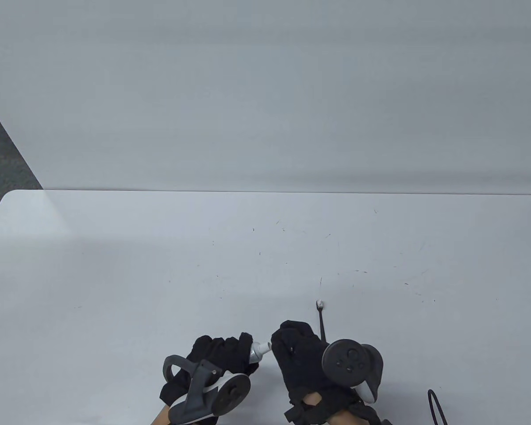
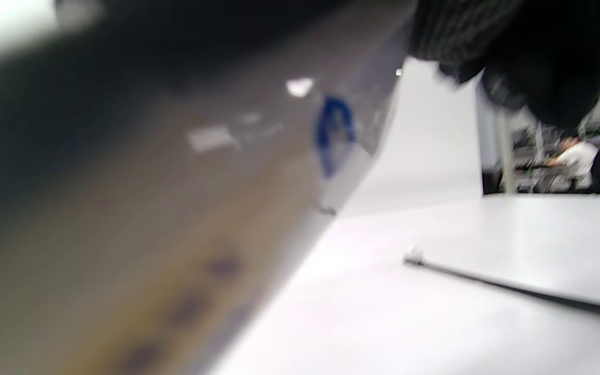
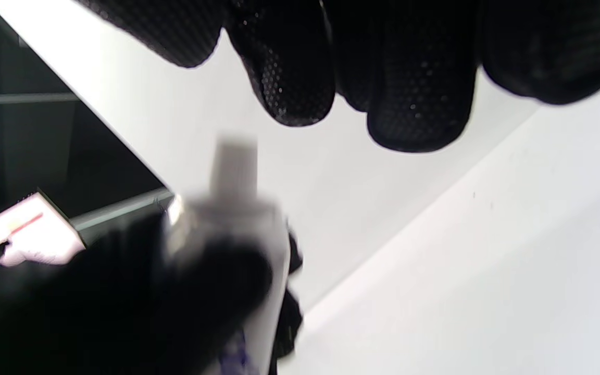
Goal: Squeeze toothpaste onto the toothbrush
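Note:
My left hand [image 1: 217, 358] grips the toothpaste tube [image 1: 255, 352], its white nozzle end pointing right. In the right wrist view the blurred tube [image 3: 227, 224] stands upright in the left glove [image 3: 123, 302], its nozzle just below my right fingertips [image 3: 414, 120], with a small gap between them. My right hand [image 1: 301, 354] hovers at the nozzle, fingers loosely curled; nothing shows in them. The black toothbrush [image 1: 321, 321] lies on the table, white head away from me, its handle running under the right hand. It also shows in the left wrist view [image 2: 513, 289], beside the blurred tube [image 2: 175, 208].
The white table [image 1: 159, 265] ends at a white backdrop [image 1: 265, 88] behind. A black cable loop [image 1: 438, 407] lies at the bottom right near the front edge. Dark floor [image 1: 0, 164] shows past the table's left corner.

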The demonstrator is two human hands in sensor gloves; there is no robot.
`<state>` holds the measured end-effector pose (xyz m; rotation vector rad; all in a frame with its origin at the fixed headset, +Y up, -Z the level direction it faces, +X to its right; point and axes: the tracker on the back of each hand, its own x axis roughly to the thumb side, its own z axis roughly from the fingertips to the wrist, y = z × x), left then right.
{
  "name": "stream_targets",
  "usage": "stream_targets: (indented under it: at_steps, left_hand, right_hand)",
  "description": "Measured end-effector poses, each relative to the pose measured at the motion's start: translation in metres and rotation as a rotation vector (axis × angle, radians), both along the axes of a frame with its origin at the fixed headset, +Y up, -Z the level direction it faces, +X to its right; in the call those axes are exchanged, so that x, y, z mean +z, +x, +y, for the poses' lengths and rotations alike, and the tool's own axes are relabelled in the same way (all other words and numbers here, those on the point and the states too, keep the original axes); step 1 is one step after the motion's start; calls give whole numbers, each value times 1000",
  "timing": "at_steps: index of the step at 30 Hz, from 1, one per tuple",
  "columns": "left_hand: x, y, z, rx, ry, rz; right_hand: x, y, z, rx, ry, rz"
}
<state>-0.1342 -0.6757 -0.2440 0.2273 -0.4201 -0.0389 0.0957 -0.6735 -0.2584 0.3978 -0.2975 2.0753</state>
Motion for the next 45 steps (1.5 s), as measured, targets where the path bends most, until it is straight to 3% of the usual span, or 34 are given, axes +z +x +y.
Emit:
stream_targets:
  at_steps: [5, 10, 15, 19, 25, 31, 42, 45]
  left_hand:
    - [-36, -5, -4, -99, -89, 118]
    - [-92, 19, -9, -317, -179, 204]
    - [-150, 48, -46, -501, -335, 259]
    - [-173, 58, -74, -559, -402, 277]
    - [-180, 59, -88, -583, -434, 263]
    - [-176, 53, -81, -494, -504, 220]
    - [-167, 46, -71, -463, -436, 206]
    - [-158, 37, -48, -401, -366, 209]
  right_hand:
    - [-7, 58, 13, -166, 20, -155]
    - [-16, 89, 8, -276, -32, -219]
    - [-17, 94, 7, -267, -37, -233]
    - [-19, 97, 6, -264, -49, -239]
    - [-24, 99, 1, -267, -87, -232]
    - [-24, 97, -1, -247, -96, -222]
    - [-22, 90, 1, -228, -95, -202]
    - [-21, 90, 3, -222, -89, -196]
